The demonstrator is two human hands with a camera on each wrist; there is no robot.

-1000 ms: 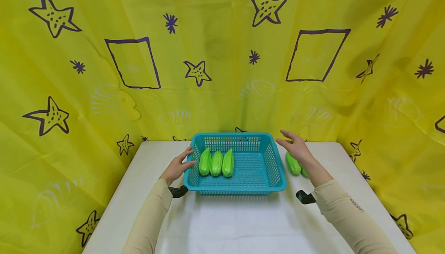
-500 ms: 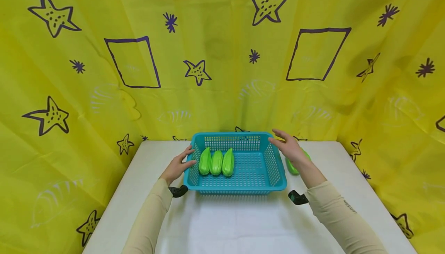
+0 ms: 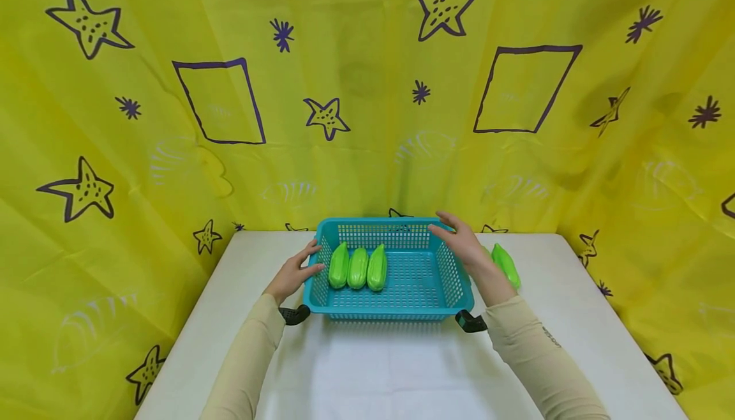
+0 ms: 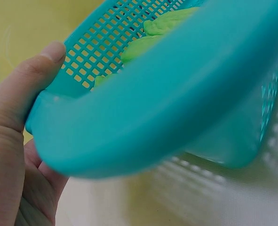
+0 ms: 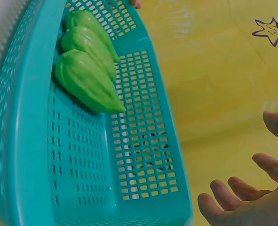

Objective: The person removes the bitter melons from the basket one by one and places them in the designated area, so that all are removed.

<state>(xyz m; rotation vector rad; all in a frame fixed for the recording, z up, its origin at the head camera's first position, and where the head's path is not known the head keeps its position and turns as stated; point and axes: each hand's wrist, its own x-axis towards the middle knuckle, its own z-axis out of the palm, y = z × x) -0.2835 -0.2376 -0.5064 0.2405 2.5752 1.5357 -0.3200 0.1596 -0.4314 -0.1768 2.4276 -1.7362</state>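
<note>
- Head view: blue basket (image 3: 390,311) upright on the white table (image 3: 373,369), long side toward the person.
- Three green vegetables (image 3: 358,269) inside the basket, side by side at its left end, lengthwise front to back; the right portion of the basket floor shows bare mesh.
- Left hand (image 3: 289,277) at the basket's left end. Left wrist view shows its thumb (image 4: 49,55) against the rim and fingers below on the outer side: rim held between them. Exact finger spacing cannot be told there.
- Right hand (image 3: 464,242) overlaps the basket's rear right corner in the head view. Right wrist view: fingers spread, slightly bent, apart from the basket, nothing between them.
- One loose vegetable (image 3: 506,266) on the table, right of the basket, tilted; a sliver of another green item (image 3: 487,252) just beside it, mostly hidden by the right arm.
- Both forearms in beige sleeves (image 3: 244,356); a black device (image 3: 471,322) below the right wrist, a similar one below the left.
- Behind: yellow curtain (image 3: 367,171), starfish and frame outlines printed on it.
</note>
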